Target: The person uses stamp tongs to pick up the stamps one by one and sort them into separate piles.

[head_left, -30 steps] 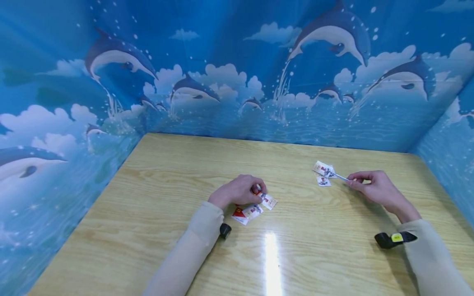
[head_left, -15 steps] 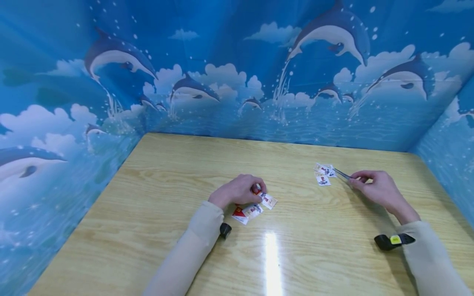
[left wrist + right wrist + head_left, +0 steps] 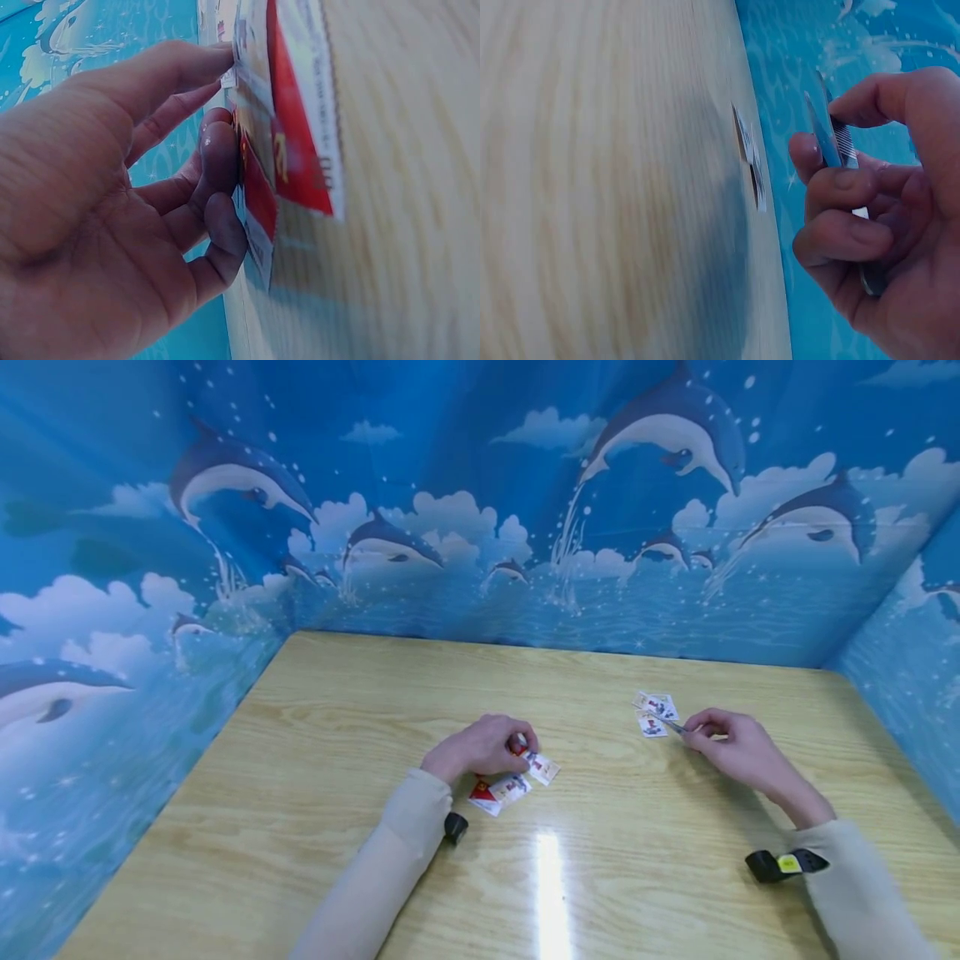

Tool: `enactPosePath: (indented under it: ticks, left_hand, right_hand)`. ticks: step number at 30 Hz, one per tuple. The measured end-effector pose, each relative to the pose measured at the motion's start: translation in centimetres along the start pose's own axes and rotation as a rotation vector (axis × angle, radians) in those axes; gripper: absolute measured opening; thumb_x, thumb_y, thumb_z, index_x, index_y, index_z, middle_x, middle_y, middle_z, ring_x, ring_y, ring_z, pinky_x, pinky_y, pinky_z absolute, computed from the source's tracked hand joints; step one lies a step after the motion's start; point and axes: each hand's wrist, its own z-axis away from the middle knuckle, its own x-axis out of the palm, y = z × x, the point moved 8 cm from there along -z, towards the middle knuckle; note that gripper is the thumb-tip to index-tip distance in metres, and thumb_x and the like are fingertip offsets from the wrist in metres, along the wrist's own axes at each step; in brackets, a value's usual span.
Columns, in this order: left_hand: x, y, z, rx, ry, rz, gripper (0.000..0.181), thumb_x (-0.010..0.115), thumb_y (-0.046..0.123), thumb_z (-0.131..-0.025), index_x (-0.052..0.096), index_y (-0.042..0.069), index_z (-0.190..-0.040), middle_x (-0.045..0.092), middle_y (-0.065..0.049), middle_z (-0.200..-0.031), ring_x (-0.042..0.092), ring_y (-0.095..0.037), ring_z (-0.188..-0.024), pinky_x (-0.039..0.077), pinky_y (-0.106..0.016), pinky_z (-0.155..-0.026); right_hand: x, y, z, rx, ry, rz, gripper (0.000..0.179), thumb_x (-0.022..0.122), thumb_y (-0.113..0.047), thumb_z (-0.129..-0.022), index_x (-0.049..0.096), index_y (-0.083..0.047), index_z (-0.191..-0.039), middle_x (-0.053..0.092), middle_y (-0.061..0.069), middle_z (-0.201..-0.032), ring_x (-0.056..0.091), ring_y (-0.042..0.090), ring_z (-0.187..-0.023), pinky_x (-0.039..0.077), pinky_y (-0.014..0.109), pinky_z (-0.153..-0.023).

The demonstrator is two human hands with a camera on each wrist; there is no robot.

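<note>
My left hand (image 3: 491,745) rests on a group of small postage stamps, its curled fingertips on their faces. Among these are a red-and-white stamp (image 3: 289,135) with perforated edges, a pale printed stamp (image 3: 512,789) and another pale stamp (image 3: 546,768) by the fingertips. My right hand (image 3: 738,745) pinches metal tweezers (image 3: 840,142) between thumb and fingers; the tips are slightly apart with nothing between them in the right wrist view. From the head view the tweezers overlap the nearer of several overlapping stamps (image 3: 651,725) in the right-hand group. Part of the left-hand group is hidden under the hand.
Both groups lie on a light wood-grain table (image 3: 360,693). A blue dolphin-print backdrop (image 3: 465,468) rises along its far and side edges. Black wrist cameras sit on both sleeves. A bright light reflection (image 3: 551,893) shows on the front of the tabletop.
The tweezers, a second ago at a stamp on the right-hand group, left it on the pile and drew back to its right edge. Now they have moved left over the nearer stamp. Left hand still.
</note>
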Motion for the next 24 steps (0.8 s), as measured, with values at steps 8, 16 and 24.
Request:
enactPosePath:
  ticks: [8,16,24]
  left_hand:
    - [0.0,0.1,-0.1,0.004,0.003,-0.008,0.013,0.073,0.018,-0.094,0.068,0.023,-0.105,0.061,0.001,-0.098,0.054,-0.017,-0.091,0.045,-0.03,-0.08]
    - [0.0,0.1,-0.1,-0.006,-0.001,0.0,0.012,0.074,0.018,-0.094,0.068,0.023,-0.104,0.061,0.0,-0.097,0.054,-0.017,-0.09,0.044,-0.031,-0.08]
    - [0.0,0.2,0.0,-0.017,-0.006,0.014,0.012,0.074,0.019,-0.094,0.068,0.023,-0.105,0.061,0.0,-0.098,0.054,-0.017,-0.09,0.045,-0.031,-0.079]
  right_hand:
    - [1.6,-1.4,0.7,-0.001,-0.086,-0.02,0.031,0.061,-0.024,-0.101,0.067,0.0,-0.12,0.068,0.011,-0.099,0.062,0.013,-0.08,0.049,0.025,-0.063]
    - [2.5,-2.9,1.5,-0.073,-0.119,-0.02,0.025,0.064,-0.021,-0.098,0.071,-0.002,-0.114,0.068,0.006,-0.095,0.058,0.009,-0.079,0.048,0.024,-0.067]
    - [3.9,-4.3,2.0,-0.126,-0.164,-0.03,0.02,0.065,-0.018,-0.096,0.072,-0.003,-0.108,0.067,0.002,-0.088,0.057,0.008,-0.076,0.048,0.024,-0.067]
